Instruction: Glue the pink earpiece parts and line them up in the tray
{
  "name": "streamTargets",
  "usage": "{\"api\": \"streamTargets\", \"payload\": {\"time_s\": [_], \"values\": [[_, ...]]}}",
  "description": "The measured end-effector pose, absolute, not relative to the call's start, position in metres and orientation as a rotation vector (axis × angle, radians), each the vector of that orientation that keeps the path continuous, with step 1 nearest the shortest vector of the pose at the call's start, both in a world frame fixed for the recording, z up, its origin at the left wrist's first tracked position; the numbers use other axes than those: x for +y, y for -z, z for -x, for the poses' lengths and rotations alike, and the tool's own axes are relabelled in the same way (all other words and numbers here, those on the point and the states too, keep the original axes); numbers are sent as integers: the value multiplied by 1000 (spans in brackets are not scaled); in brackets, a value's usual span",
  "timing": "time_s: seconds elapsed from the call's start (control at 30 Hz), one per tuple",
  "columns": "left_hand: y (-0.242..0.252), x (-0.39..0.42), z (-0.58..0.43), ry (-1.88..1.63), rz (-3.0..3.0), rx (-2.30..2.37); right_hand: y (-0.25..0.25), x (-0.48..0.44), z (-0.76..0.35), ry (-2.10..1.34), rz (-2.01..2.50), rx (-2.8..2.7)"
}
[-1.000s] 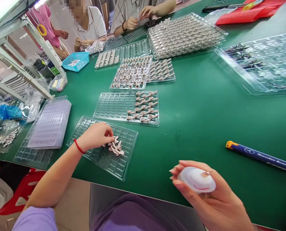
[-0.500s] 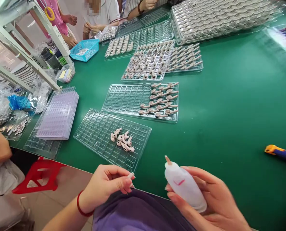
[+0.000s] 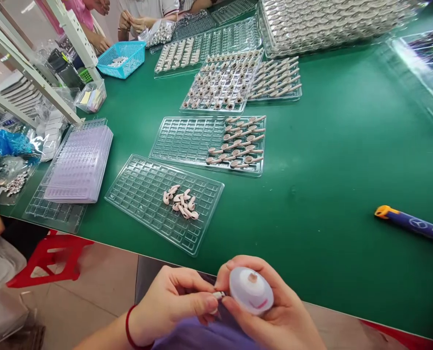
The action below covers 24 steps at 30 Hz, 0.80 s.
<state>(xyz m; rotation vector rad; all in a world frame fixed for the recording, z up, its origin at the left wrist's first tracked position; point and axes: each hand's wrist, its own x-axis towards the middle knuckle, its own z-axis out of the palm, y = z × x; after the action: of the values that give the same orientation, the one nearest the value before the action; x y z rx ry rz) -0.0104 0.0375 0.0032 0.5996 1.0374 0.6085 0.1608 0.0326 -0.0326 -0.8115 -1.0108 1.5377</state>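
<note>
Below the table's front edge, my left hand point(image 3: 180, 299), with a red band at the wrist, pinches a small pale part point(image 3: 218, 294) between thumb and fingers. My right hand point(image 3: 275, 301) is wrapped round a translucent white bottle point(image 3: 252, 290) with a pinkish tip, which faces up toward the camera. The right thumb and index fingertips meet at the far end of the small part, beside the bottle. Beyond my hands, a clear tray point(image 3: 136, 194) bears several loose pale earphone-like pieces point(image 3: 182, 201) in a heap.
Another clear tray point(image 3: 187, 138) holds rows of stemmed pieces; more filled trays stand farther back. Stacked purplish trays point(image 3: 80, 165) lie left, near a blue basket point(image 3: 123, 59). A blue tube with an orange end point(image 3: 413, 223) is at right. Other people's hands work across the table.
My right hand has moved left to meet my left hand at the small part. The bottle has turned so its tip points toward the camera. The view has shifted slightly.
</note>
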Motion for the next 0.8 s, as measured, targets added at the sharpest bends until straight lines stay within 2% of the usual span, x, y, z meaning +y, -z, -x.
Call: {"api": "streamTargets", "payload": {"time_s": [0.23,0.8], "values": [[-6,38,8,-624,-612,1026,17,23,-153,-1673,929,-690],[-3,32,10,-642,-715,1078,18,19,-148,-1689,955,-638]]}}
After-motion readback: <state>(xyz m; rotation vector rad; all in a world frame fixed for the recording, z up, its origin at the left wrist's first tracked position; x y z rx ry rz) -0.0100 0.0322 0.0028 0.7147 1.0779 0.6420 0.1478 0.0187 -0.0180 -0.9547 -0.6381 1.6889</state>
